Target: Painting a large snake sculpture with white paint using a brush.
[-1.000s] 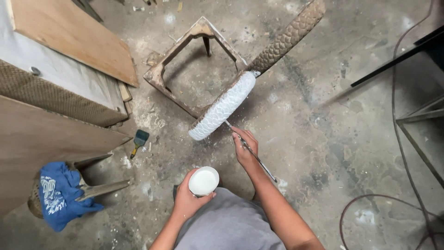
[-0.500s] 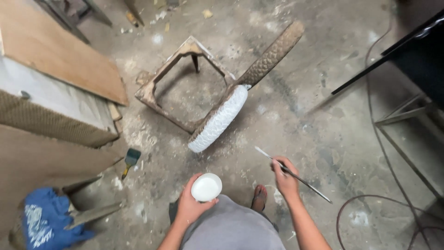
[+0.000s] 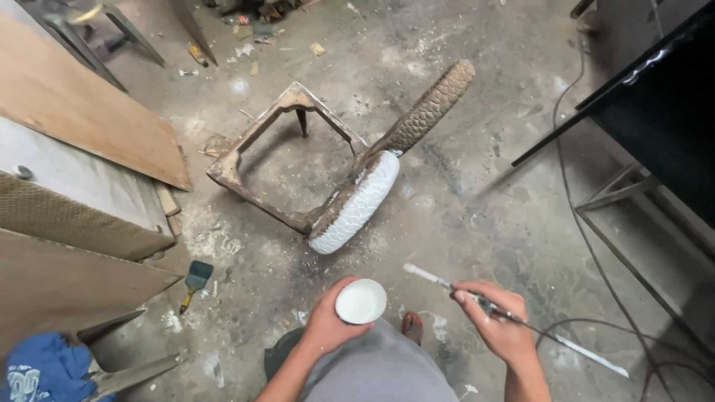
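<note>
Your left hand (image 3: 328, 321) grips the paint cup (image 3: 360, 301), right hand (image 3: 497, 321) pinches the brush (image 3: 514, 318); load lightly, then work the half-painted leg (image 3: 359, 202) ahead

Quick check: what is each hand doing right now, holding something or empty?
Left hand: closed around a small round container of white paint.
Right hand: closed on a thin long-handled brush, tip pointing left.

1. Left hand (image 3: 328, 321) cups a small white bowl (image 3: 360, 301), lower centre.
2. Right hand (image 3: 497, 320) grips a thin brush (image 3: 447, 284), lower right.
3. Mid-frame, a half-whitened carved roll (image 3: 387, 164) leans on a wooden frame (image 3: 246, 149).
</note>
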